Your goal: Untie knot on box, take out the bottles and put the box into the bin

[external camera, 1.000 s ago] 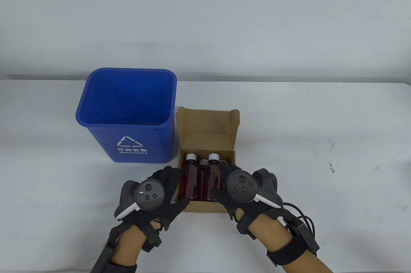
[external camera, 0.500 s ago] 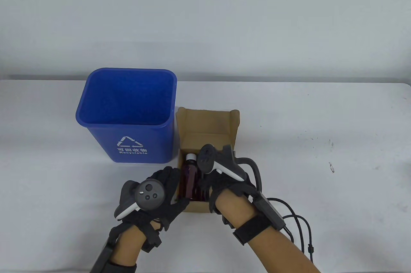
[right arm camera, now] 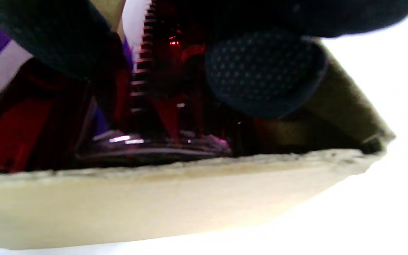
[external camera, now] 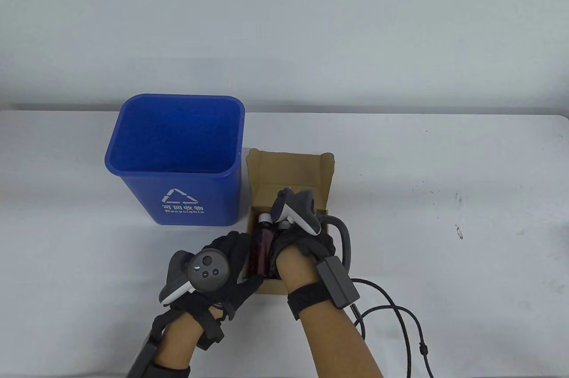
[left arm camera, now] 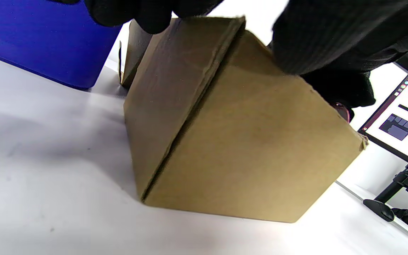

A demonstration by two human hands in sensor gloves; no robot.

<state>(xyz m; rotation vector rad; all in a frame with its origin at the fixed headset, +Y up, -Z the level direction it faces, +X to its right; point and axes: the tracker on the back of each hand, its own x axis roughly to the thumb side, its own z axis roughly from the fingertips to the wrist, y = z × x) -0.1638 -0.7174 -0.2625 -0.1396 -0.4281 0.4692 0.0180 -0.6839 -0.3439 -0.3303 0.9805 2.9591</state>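
An open cardboard box (external camera: 289, 169) stands right of the blue bin (external camera: 178, 200), its lid flap up at the back. Dark red bottles with white caps (external camera: 263, 242) stand inside. My left hand (external camera: 231, 258) grips the box's near left corner; in the left wrist view its fingers (left arm camera: 147, 14) hook over the top edge of the box (left arm camera: 246, 141). My right hand (external camera: 295, 244) reaches down into the box and hides most of the bottles. In the right wrist view its fingers (right arm camera: 260, 71) curl round a red bottle (right arm camera: 165, 88) behind the box wall (right arm camera: 154, 198).
The bin (left arm camera: 41, 42) almost touches the box's left side. A black cable (external camera: 400, 320) loops from my right wrist over the table's near right. A monitor (left arm camera: 402, 120) stands beyond the table. White table top stretches to the right of the box.
My right hand has moved from the box's right side up and into the box, turning over onto the bottles and closing on one. The left hand and the box have stayed put.
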